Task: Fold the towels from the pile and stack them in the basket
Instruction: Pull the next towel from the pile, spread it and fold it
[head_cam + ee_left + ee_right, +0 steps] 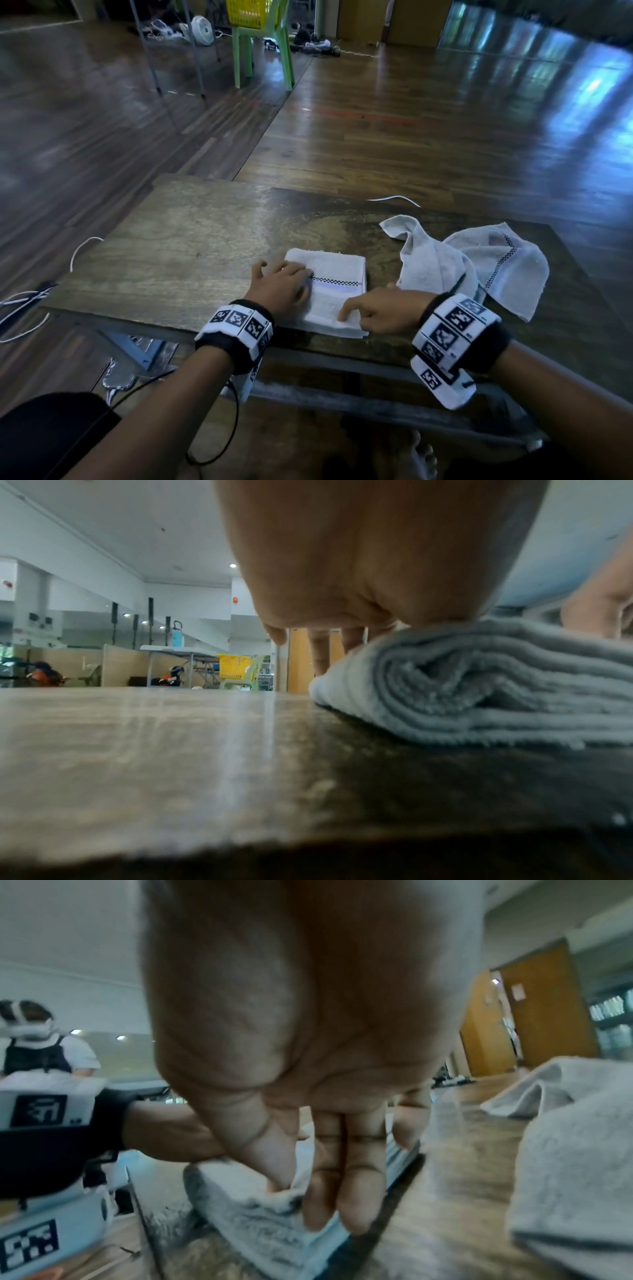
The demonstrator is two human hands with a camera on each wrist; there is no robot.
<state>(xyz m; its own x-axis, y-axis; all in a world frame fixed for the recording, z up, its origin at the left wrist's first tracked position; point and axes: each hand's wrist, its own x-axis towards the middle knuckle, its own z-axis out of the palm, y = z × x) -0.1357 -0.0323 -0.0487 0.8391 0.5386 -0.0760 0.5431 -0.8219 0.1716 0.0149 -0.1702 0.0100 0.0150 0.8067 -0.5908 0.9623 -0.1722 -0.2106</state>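
Left hand [284,286] flat, fingers spread, pressing the folded towel [337,274] on the table [178,236], right hand [380,313] pinching its near corner, loose towels [479,267] just right

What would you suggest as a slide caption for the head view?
Left hand and right hand on a folded towel; unfolded towels wait alongside.

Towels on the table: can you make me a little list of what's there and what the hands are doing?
folded towel: flat on the table, near its front edge
left hand: rests on the folded towel's left side
right hand: pinches the folded towel's near right corner
unfolded towels: crumpled heap, right of the folded one
basket: yellow, far off on a green chair
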